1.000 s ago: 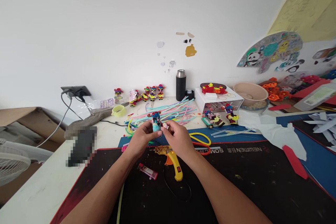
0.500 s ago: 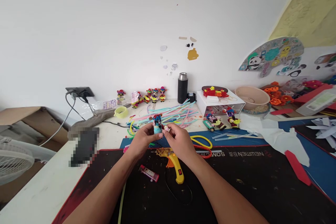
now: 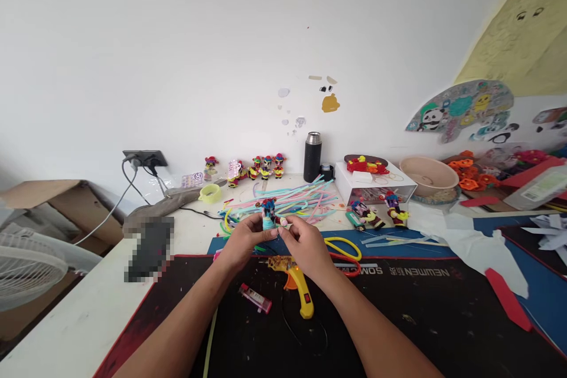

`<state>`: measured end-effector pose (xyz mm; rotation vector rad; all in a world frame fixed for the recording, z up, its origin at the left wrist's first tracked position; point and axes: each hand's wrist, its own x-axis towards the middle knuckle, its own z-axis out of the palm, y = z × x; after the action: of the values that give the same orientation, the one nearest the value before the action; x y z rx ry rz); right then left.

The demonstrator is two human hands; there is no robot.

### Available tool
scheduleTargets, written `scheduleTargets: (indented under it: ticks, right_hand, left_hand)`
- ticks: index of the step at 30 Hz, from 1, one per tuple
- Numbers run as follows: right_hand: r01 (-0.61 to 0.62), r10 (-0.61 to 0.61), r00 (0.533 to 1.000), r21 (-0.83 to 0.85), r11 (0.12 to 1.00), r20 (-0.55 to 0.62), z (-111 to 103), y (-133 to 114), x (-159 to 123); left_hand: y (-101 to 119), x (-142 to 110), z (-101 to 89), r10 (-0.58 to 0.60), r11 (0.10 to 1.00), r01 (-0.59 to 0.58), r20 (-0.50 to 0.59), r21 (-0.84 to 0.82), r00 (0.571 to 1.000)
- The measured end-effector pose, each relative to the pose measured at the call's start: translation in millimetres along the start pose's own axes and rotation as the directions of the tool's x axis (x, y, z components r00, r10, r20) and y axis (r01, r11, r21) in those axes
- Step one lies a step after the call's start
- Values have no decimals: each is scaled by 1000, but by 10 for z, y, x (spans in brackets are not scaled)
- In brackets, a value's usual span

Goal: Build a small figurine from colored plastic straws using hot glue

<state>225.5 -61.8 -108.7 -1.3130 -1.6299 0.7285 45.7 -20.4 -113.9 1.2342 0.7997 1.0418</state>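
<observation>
My left hand (image 3: 244, 241) is closed around a small pipe-cleaner figure (image 3: 268, 215) with a light blue body and a red and blue hat, held upright. Close beside it, my right hand (image 3: 305, 242) pinches a small pale piece (image 3: 283, 221) between thumb and fingers; its exact kind is too small to make out. The two thumbs nearly meet in front of the figure. Beneath the hands a yellow hot glue gun (image 3: 303, 292) lies on the black desk mat (image 3: 381, 319), its switch lit. A pink lighter (image 3: 256, 298) rests to its left.
Behind the hands lies a spread of pastel pipe cleaners (image 3: 296, 195). Several finished figures (image 3: 266, 168) stand near the wall, beside a black thermos (image 3: 312, 156). At the right are a white box (image 3: 376, 186), a pink bowl (image 3: 429, 174) and white tissue (image 3: 478, 239). A fan (image 3: 31, 260) stands at left.
The view has tilted up and shifted slightly, so everything sits a little lower and to the right. Both hands keep their hold, with the pale piece still beside the figure.
</observation>
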Motion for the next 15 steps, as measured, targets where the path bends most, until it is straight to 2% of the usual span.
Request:
scheduleTargets:
  ticks: [15]
  right_hand:
    - [-31,31,1000,64,997,2,11,42,7]
  left_hand:
    - [21,15,-42,-18,998,14,-53,-59,998]
